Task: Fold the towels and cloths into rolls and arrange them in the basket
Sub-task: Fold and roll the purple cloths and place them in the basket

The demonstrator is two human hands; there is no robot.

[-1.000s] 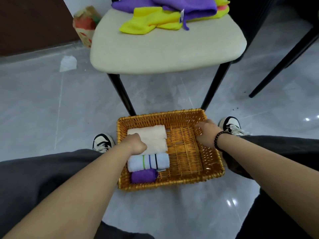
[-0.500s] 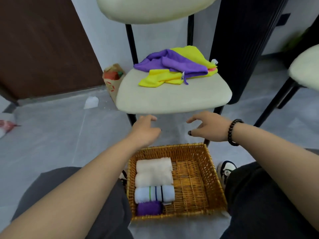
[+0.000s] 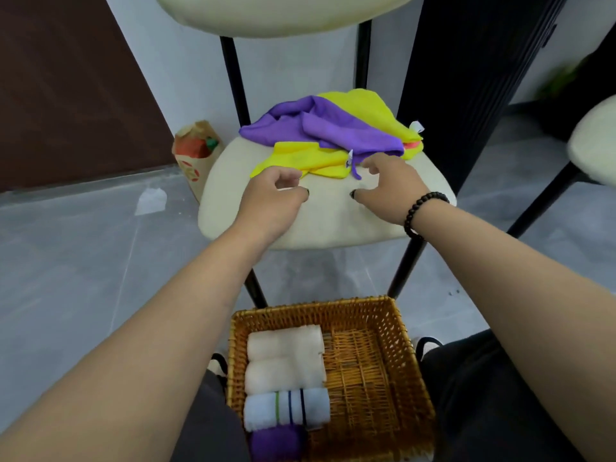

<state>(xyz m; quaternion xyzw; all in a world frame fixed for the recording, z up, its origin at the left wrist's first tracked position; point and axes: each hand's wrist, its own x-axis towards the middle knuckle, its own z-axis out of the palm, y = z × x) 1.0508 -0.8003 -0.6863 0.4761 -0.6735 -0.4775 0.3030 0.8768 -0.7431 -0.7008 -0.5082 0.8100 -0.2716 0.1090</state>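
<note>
Both hands, left (image 3: 273, 195) and right (image 3: 388, 181), hover loose and empty by the yellow cloth (image 3: 300, 160), likely to roll it; basket (image 3: 410, 361) waits below.

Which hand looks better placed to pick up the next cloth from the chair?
Probably the left hand: its curled fingers sit right at the near edge of the yellow cloth. The right hand hovers just short of the purple cloth, so it is close too.

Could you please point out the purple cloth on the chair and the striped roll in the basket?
purple cloth (image 3: 336, 126): head view, middle of its top fold.
striped roll (image 3: 286, 408): head view, beside its stripes.
</note>
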